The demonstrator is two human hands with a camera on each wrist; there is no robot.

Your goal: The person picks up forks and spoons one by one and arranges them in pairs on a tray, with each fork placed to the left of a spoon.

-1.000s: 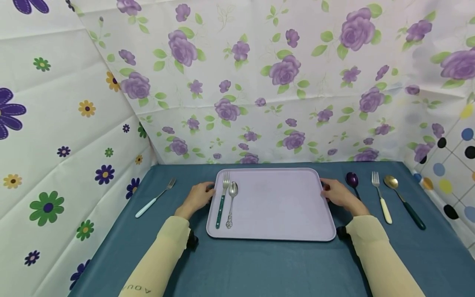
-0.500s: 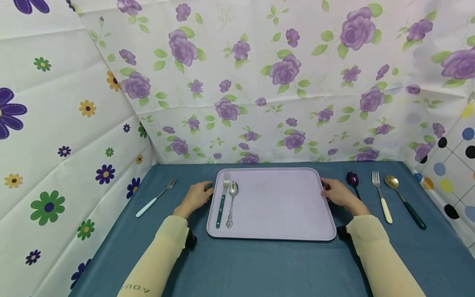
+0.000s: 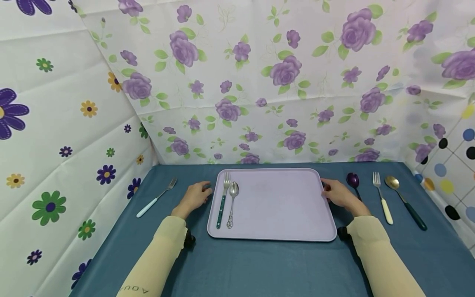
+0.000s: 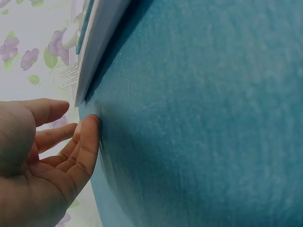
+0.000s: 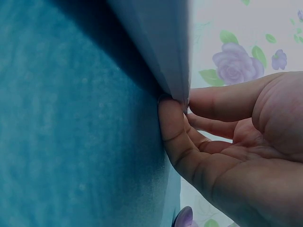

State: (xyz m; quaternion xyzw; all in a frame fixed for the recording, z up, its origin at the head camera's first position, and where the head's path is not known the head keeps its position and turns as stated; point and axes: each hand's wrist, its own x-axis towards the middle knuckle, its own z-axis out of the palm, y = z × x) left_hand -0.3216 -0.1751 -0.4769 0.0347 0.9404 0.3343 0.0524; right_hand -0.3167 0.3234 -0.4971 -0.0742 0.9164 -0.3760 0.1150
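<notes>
- Fingers (image 5: 173,127) of my right hand (image 3: 339,194) touch the right rim of the lilac tray (image 3: 274,206): in the right wrist view a fingertip meets the rim's edge with the thumb above it, the fingers only gently bent.
- My left hand (image 3: 194,196) sits just off the tray's left rim, centre-left of the head view; in the left wrist view its fingers (image 4: 83,142) are relaxed and apart from the rim, holding nothing, one fingertip against the teal cloth (image 3: 259,264).
- On the tray's left part lie a green-handled fork (image 3: 222,200) and a silver spoon (image 3: 231,202), side by side.
- At far left on the cloth lies a pale-handled fork (image 3: 156,198).
- At right lie a purple spoon (image 3: 352,181), a cream-handled fork (image 3: 382,198) and a gold spoon (image 3: 404,202).
</notes>
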